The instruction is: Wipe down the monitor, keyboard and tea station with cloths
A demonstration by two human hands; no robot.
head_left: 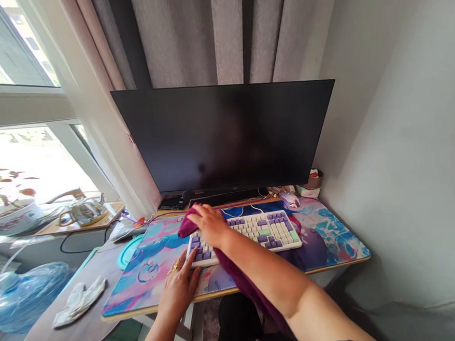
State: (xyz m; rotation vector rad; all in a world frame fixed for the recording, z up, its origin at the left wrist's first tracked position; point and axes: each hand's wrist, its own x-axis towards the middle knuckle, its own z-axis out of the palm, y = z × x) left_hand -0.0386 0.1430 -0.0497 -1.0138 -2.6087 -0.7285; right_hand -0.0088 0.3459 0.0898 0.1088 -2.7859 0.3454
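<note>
My right hand (211,224) presses a dark magenta cloth (187,224) onto the left end of a white and purple keyboard (263,230). The cloth trails back under my right forearm toward my lap. My left hand (180,284), with rings on its fingers, rests flat on the colourful desk mat (334,241), its fingertips touching the keyboard's front left corner. A large dark monitor (227,136) stands just behind the keyboard.
A pale mouse (290,201) sits behind the keyboard's right end, with small items (313,181) by the wall. A crumpled white cloth (78,300) lies on the brown side table (60,340). A teal lid (126,252), cables, a tray (80,214) and a plant pot (10,217) are at the left.
</note>
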